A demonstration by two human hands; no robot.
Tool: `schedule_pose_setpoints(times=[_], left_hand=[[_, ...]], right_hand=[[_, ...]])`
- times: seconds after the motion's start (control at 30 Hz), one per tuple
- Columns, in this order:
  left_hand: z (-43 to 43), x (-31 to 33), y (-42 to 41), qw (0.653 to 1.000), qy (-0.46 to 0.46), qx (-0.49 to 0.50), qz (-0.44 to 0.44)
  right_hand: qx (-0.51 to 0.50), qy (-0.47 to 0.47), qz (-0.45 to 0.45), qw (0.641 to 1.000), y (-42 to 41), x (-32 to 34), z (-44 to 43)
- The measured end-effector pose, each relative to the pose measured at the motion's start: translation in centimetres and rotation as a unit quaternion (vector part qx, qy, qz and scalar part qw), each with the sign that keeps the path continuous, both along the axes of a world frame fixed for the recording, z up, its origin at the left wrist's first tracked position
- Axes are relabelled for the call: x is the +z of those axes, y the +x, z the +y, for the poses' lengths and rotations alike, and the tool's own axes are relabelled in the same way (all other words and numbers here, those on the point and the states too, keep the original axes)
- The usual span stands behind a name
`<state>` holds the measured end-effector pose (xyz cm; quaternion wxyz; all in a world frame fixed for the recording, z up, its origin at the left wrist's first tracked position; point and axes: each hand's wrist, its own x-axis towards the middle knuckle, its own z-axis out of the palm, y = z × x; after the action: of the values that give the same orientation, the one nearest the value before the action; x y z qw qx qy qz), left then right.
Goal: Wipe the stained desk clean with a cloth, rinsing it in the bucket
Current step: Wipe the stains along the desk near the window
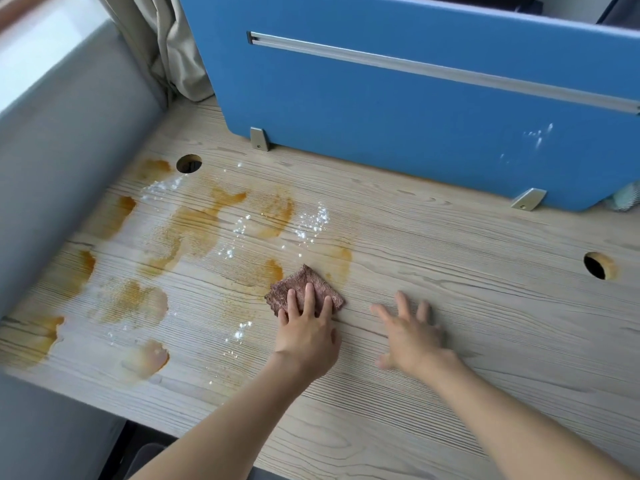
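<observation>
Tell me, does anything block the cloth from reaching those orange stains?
Nothing visible does. The cloth, pressed flat under the left hand, sits at the edge of the orange stains; only scattered white powder lies on the desk among them.

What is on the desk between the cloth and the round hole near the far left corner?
Head view: orange stains and white powder lie between the cloth and the hole.
</observation>
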<state>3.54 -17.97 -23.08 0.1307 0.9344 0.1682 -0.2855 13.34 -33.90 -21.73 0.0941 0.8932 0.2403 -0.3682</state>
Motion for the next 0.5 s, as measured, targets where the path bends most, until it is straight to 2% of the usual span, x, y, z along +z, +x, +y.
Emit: schedule_pose_setpoints(times=[0.13,0.3,0.5], left_hand=[[0.0,-0.1,-1.6,0.999,0.001,-0.039,-0.003],[0.9,-0.2,1.4,1.0,-0.002,-0.004,-0.005],[0.5,-0.1,-0.1,0.999,-0.003,-0.054,-0.004]], right_hand=[[-0.056,0.016,-0.016,0.998,2.6,-0.1,-0.5],[-0.053,0.003,-0.023,0.998,2.3,-0.9,-0.9],[-0.057,0.008,-0.017,0.998,2.4,-0.7,-0.8]])
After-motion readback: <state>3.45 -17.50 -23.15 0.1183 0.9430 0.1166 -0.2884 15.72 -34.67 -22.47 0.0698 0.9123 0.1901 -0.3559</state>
